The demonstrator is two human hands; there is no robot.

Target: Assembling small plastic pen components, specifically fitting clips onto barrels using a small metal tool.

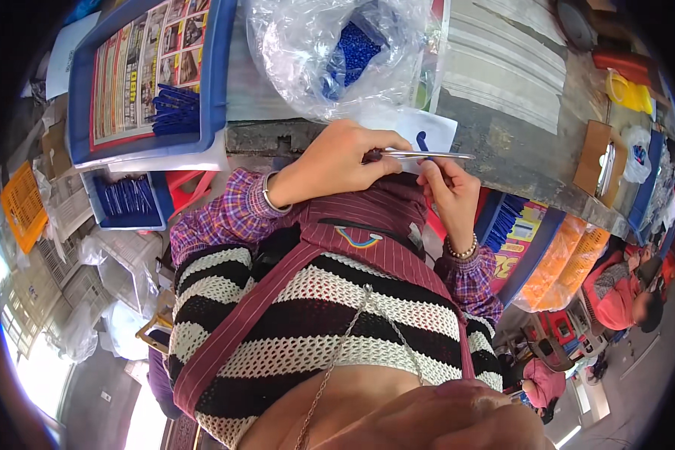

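My left hand (341, 161) is closed around a slim silver metal tool (412, 154), which looks like a pair of tweezers and points to the right. Under its right end, my right hand (451, 187) pinches a small blue plastic piece with a curved, hooked top (421, 141). The hooked part sticks up past the metal tool, and my fingers hide its lower end. Just beyond both hands lies a white sheet of paper (441, 129) at the bench edge. A clear plastic bag (281, 56) of small blue parts (355, 54) stands behind them.
At the left, a blue tray (216, 82) carries printed paper and blue sticks (176, 110). A smaller blue bin (162, 199) of blue pieces sits below it. On the right stand a cardboard box (591, 161) and orange baskets (555, 262). Other people (615, 292) sit farther right.
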